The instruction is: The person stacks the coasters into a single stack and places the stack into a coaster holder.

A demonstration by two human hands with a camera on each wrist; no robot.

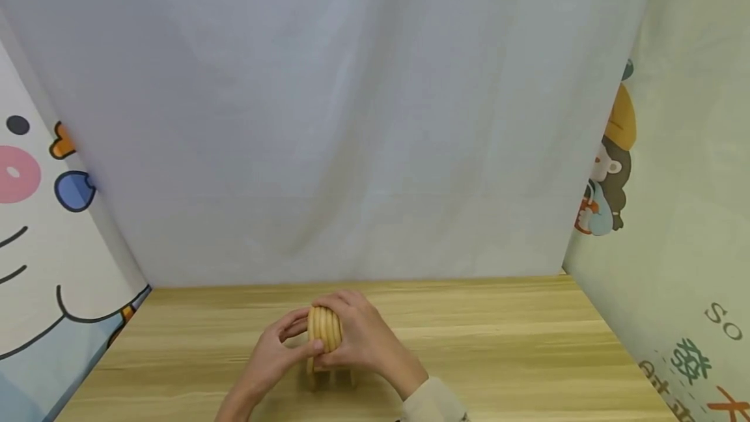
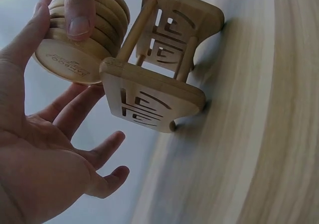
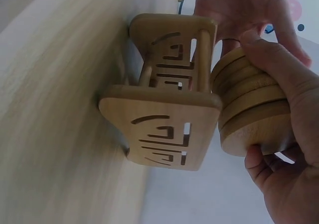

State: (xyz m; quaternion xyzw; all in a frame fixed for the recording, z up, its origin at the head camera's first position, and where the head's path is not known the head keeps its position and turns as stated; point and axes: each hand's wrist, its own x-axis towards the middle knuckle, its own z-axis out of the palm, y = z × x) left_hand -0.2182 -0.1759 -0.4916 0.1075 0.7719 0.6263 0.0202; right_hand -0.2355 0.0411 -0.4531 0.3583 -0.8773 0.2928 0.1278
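Note:
A stack of several round wooden coasters (image 1: 324, 329) is held between both hands above a small wooden holder (image 2: 149, 99). The outer coaster facing the left hand bears engraved lettering. My right hand (image 1: 360, 331) grips the stack around its edges, thumb on one side and fingers on the other. My left hand (image 1: 275, 350) holds it from the left, with thumb and first fingers at the rim; its last two fingers (image 2: 112, 144) extend loosely away. The holder, with two cut-out side panels joined by rods, stands upright on the table, close beneath the coasters.
The wood-grain table (image 1: 498, 344) runs back to a pale hanging cloth (image 1: 363, 148). Printed panels with cartoon figures stand at the left (image 1: 35, 246) and right (image 1: 656, 266).

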